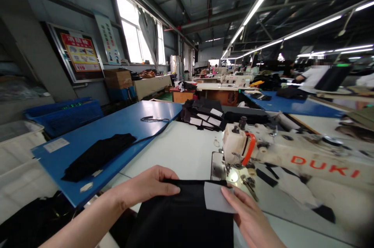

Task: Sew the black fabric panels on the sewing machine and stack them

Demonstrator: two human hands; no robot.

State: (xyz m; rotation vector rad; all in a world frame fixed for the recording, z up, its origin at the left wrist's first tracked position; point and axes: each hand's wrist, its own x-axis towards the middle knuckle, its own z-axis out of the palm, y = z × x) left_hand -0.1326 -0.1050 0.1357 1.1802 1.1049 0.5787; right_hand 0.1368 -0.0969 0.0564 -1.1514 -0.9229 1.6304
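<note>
Sewing machine [286, 150]: cream casing, rounded arm, red "DUKI" lettering, orange guard [249, 148] on its head.
Black cloth [184, 220]: on the wearer's side of the sewing machine's head, top edge stretched between both hands, the rest hanging below them; smooth, matt, dark.
Left hand [152, 185]: left of the sewing machine's head, pinching the cloth's top edge, thumb in front.
Right hand [248, 207]: just before the sewing machine's head, thumb pressing the pale grey piece [214, 197] against the cloth's right end.
Pale grey piece: flat, straight-edged, four-sided.
Blue table [117, 125]: left of the sewing machine, glossy, bearing a crumpled dark fabric [99, 156].
</note>
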